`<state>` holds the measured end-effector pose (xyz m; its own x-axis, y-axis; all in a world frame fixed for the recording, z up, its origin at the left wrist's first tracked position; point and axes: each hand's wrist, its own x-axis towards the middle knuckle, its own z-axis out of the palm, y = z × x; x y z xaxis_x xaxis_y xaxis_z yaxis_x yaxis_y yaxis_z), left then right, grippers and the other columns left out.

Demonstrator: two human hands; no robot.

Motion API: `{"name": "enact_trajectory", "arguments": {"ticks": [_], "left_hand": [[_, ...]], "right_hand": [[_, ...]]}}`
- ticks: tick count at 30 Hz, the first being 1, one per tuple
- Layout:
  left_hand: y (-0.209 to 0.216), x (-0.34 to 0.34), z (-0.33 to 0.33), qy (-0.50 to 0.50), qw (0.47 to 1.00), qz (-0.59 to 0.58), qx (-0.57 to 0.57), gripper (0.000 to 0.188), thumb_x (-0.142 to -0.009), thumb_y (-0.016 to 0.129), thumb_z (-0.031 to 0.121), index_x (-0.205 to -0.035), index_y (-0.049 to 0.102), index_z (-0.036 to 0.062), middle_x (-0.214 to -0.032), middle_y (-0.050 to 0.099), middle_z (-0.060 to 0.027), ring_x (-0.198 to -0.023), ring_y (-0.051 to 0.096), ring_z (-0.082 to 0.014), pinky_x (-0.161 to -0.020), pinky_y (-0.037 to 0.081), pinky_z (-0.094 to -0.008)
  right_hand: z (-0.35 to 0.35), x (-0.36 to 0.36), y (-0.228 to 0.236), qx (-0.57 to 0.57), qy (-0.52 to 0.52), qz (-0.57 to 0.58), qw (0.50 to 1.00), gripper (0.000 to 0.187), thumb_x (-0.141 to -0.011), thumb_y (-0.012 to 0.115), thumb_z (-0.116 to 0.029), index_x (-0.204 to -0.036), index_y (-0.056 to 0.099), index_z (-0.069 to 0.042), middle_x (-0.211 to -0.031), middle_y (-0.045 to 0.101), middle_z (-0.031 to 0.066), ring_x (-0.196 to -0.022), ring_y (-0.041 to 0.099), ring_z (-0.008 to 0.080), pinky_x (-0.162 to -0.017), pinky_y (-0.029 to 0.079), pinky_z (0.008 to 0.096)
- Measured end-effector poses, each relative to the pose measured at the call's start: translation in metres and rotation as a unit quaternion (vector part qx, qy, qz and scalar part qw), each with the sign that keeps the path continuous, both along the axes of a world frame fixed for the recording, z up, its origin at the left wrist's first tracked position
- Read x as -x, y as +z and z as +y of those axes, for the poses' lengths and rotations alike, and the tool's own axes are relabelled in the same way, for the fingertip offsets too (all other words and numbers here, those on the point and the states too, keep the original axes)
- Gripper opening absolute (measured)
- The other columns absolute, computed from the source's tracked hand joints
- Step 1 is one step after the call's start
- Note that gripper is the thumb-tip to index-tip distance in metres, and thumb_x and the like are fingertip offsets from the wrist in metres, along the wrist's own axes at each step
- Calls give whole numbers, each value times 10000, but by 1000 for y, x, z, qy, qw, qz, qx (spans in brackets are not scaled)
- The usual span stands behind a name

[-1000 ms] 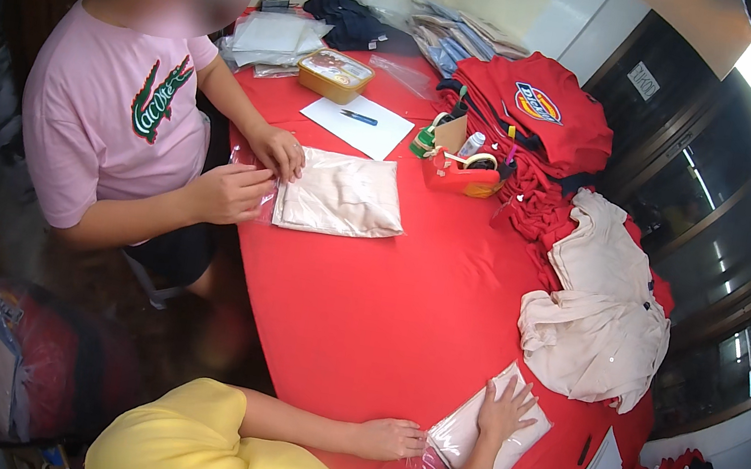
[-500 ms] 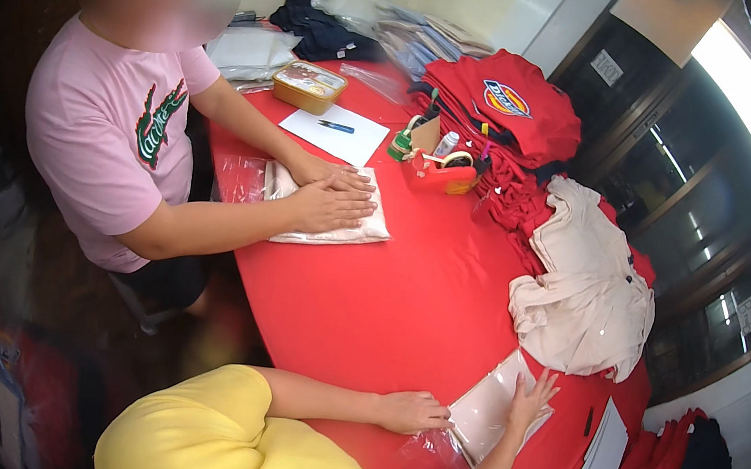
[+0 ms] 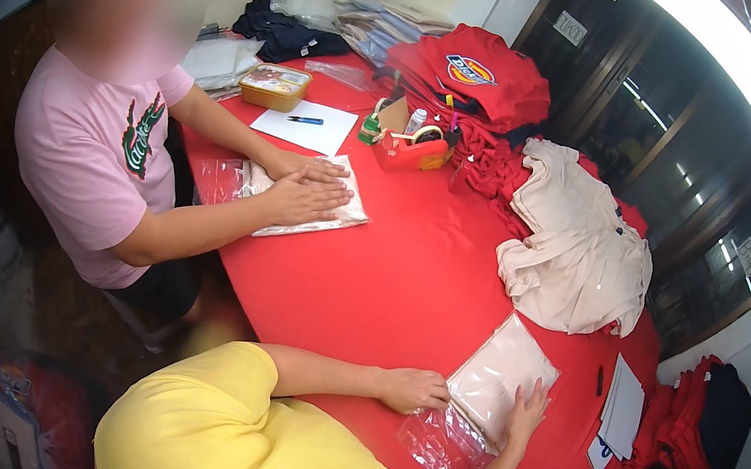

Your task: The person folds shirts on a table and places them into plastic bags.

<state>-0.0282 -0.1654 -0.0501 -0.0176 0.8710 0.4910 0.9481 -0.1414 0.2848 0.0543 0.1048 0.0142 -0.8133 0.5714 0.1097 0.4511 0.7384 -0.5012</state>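
A folded beige garment in a clear plastic bag (image 3: 493, 373) lies on the red tabletop in front of me. My left hand (image 3: 415, 391) has its fingers curled at the bag's left edge, pinching the plastic near the loose flap (image 3: 445, 439). Spread over the right side of the package, my right hand (image 3: 525, 417) rests with its fingers apart. Across the table, a person in a pink shirt (image 3: 91, 158) presses both hands (image 3: 309, 191) flat on another bagged beige garment (image 3: 340, 215).
Loose beige garments (image 3: 576, 255) lie beyond my package, near stacked red garments (image 3: 478, 70). A red holder (image 3: 412, 153) carries tape and bottles. A yellow tub (image 3: 274, 88) stands by a white sheet (image 3: 313, 133). White cards (image 3: 624, 403) and folded red clothes (image 3: 679, 445) are at right.
The view has shifted, moving the table's things up and left. My left fingers have curled more at the bag's edge, and more of the package's front shows. My right hand stays on it.
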Motion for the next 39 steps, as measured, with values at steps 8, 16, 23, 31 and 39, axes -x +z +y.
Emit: {"name": "enact_trajectory", "arguments": {"ticks": [8, 16, 23, 31, 39], "left_hand": [[-8, 0, 14, -5, 999, 10, -35, 414, -741, 612, 73, -1147, 626, -5, -1269, 550, -153, -1176, 510, -297, -1000, 425, -410], [6, 3, 4, 22, 1000, -1, 18, 445, -761, 580, 38, -1205, 603, 26, -1312, 549, -119, -1219, 511, -278, -1037, 427, -387], [25, -6, 5, 33, 994, -63, 84, 458, -797, 516, -14, -1246, 581, 55, -1323, 563, -104, -1267, 498, -243, -1066, 404, -389], [32, -9, 9, 43, 985, -115, 122, 490, -806, 475, -44, -1272, 563, 78, -1301, 575, -124, -1246, 518, -267, -1067, 404, -418], [29, -1, -2, 30, 977, -103, 186, 589, -800, 456, -59, -1358, 500, 124, -1356, 538, -96, -1317, 445, -244, -1167, 222, -465]], "right_hand": [[9, 22, 10, -49, 12, -7, 999, 676, -900, 556, -489, -1465, 367, -171, -1561, 223, 138, -1443, 149, 375, -1130, 81, 604], [-7, 69, 7, -112, 52, -52, 991, 704, -914, 472, -565, -1485, 319, -183, -1568, 203, 129, -1448, 122, 378, -1130, 111, 601], [-18, 98, -14, -207, 38, -64, 976, 737, -900, 383, -655, -1489, 314, -215, -1577, 186, 97, -1457, 64, 368, -1117, -19, 634], [-3, 96, -21, -131, 75, -36, 988, 786, -900, 386, -657, -1509, 252, -178, -1586, 134, 121, -1461, 65, 357, -1125, -8, 623], [-13, 14, -34, -110, -110, -66, 986, 837, -918, 353, -650, -1509, 200, -78, -1563, 131, 217, -1458, 67, 368, -1133, 16, 608]]}}
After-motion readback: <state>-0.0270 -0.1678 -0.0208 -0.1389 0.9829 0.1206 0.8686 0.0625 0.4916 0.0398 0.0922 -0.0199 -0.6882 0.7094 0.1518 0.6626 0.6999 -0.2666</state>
